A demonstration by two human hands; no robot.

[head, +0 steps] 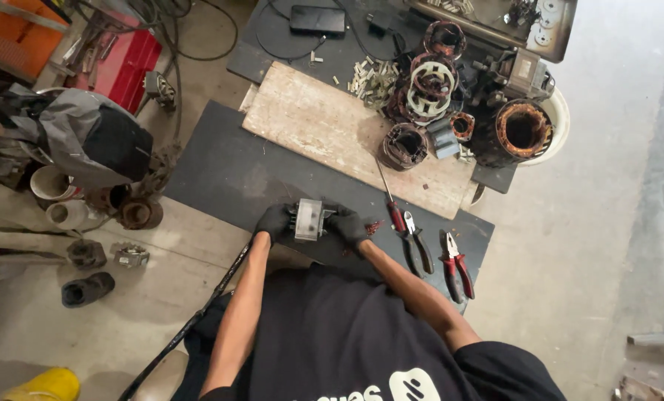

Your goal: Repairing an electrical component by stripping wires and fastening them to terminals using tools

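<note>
Head view: both gloved hands, left hand [274, 220] and right hand [347, 225], clamp a grey metal block [309, 220] at the black mat's [220, 174] near edge, where it could slip off.

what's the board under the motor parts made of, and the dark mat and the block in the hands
The pale rectangular board looks like worn raw wood: whitish, scuffed, grainy. The dark flat mat seems rubber or similar, matte black. The small grey block, held between the gloved left hand and right hand, appears dull bare metal.
</note>
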